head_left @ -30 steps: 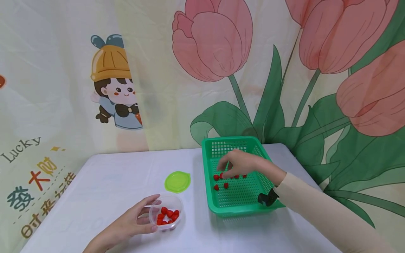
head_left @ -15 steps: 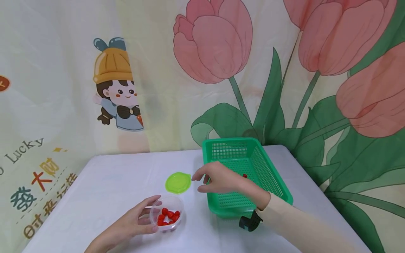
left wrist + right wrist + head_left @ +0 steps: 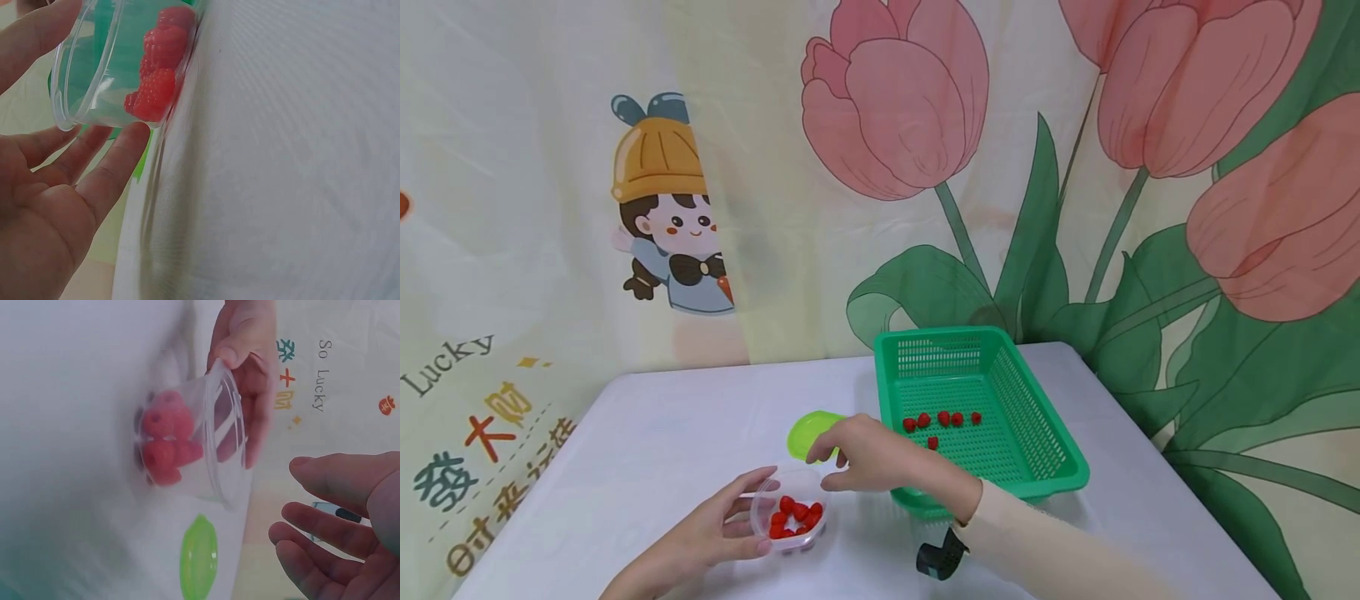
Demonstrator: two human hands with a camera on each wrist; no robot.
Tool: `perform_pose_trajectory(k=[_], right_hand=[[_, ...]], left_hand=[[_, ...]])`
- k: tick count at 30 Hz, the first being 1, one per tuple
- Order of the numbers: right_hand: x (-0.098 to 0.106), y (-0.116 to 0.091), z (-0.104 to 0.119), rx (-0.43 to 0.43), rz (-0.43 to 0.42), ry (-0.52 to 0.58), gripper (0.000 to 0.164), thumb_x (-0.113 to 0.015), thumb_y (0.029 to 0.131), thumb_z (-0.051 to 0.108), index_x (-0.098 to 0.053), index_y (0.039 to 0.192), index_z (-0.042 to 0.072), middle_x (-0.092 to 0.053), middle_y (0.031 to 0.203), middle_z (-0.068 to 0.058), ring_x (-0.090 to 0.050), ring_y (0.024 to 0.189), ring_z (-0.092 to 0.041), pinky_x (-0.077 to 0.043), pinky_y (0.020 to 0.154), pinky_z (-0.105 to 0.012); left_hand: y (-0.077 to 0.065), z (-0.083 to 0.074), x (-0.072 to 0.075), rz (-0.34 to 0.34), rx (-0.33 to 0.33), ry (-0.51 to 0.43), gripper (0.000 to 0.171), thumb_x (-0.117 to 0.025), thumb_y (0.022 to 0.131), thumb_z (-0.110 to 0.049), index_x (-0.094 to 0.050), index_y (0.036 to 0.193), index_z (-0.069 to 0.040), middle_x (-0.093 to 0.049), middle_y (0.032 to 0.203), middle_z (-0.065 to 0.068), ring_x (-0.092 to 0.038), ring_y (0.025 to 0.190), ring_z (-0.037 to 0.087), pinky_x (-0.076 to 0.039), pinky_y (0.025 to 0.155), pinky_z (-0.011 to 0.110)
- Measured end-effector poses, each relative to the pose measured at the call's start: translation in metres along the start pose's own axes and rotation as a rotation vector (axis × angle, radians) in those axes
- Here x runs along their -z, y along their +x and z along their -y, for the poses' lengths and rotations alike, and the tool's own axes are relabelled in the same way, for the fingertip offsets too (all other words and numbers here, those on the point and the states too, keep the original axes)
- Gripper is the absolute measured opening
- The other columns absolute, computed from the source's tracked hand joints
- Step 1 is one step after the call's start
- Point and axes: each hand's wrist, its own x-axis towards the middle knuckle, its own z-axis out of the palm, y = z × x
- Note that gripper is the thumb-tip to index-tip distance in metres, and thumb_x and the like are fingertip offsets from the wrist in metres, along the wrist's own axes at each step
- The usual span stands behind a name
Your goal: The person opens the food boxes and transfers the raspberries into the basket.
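A clear plastic tub [image 3: 801, 482] with several red raspberries [image 3: 801, 511] in it stands on the white table. My left hand [image 3: 715, 525] holds it from the left, thumb on the near side and fingers along the far side. In the left wrist view the raspberries [image 3: 156, 94] lie heaped at the tub's bottom. To the right of the tub's rim hovers my right hand [image 3: 868, 454], overlapping the lime-green lid [image 3: 807, 431] in the head view. Its thumb and fingers stand apart in the right wrist view, with nothing seen between them.
A green perforated basket [image 3: 1052, 482] stands on the right of the table, with several more raspberries [image 3: 943, 418] on its floor. My right forearm passes in front of its near left corner. A printed curtain [image 3: 775, 208] hangs behind the table.
My right hand has moved left and nearer, out from over the basket to beside the tub. My left hand and the tub have stayed in place.
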Motion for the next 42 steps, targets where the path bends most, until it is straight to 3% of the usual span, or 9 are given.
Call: perform_pose_trajectory(k=[9,13,19,30,42], right_hand=[[-0.028,0.022,0.006,-0.030,0.045,0.039,0.028,-0.084,0.092,0.013,-0.080,0.120,0.012,-0.077,0.106,0.005,-0.067,0.086,-0.006,-0.051,0.074,-0.011],[-0.037,0.027,0.006,-0.039,0.050,0.025,0.027,-0.085,0.092,0.012,-0.081,0.118,0.015,-0.077,0.102,0.008,-0.067,0.087,-0.007,-0.051,0.073,-0.011],[-0.053,0.030,0.007,-0.023,0.062,-0.042,0.022,-0.084,0.092,0.011,-0.082,0.113,0.018,-0.076,0.097,0.011,-0.064,0.085,-0.002,-0.049,0.073,-0.010],[-0.070,0.035,0.014,-0.003,0.023,-0.227,0.020,-0.086,0.091,0.016,-0.084,0.111,0.019,-0.078,0.093,0.011,-0.059,0.080,0.001,-0.049,0.076,-0.009],[-0.077,0.040,0.015,-0.006,0.033,-0.268,0.017,-0.089,0.089,0.020,-0.084,0.105,0.019,-0.075,0.085,0.012,-0.056,0.072,0.002,-0.046,0.069,-0.008]], left_hand=[[-0.003,0.001,0.000,0.006,-0.013,-0.011,0.088,-0.077,0.099,-0.019,-0.024,0.168,-0.017,-0.037,0.166,0.021,-0.045,0.146,0.044,-0.055,0.105,0.031],[-0.004,0.001,-0.001,-0.002,-0.003,-0.003,0.087,-0.077,0.098,-0.020,-0.026,0.168,-0.018,-0.036,0.166,0.019,-0.046,0.146,0.043,-0.055,0.104,0.028],[-0.005,0.002,-0.001,0.003,-0.045,-0.009,0.089,-0.079,0.096,-0.016,-0.026,0.168,-0.017,-0.035,0.166,0.019,-0.048,0.145,0.043,-0.052,0.101,0.020],[-0.005,0.003,0.000,0.011,-0.051,-0.011,0.089,-0.079,0.097,-0.016,-0.025,0.168,-0.019,-0.035,0.167,0.017,-0.045,0.147,0.043,-0.050,0.103,0.019],[-0.004,0.003,0.000,-0.002,-0.033,-0.007,0.087,-0.080,0.096,-0.018,-0.030,0.166,-0.026,-0.036,0.166,0.014,-0.043,0.148,0.044,-0.050,0.103,0.019]])
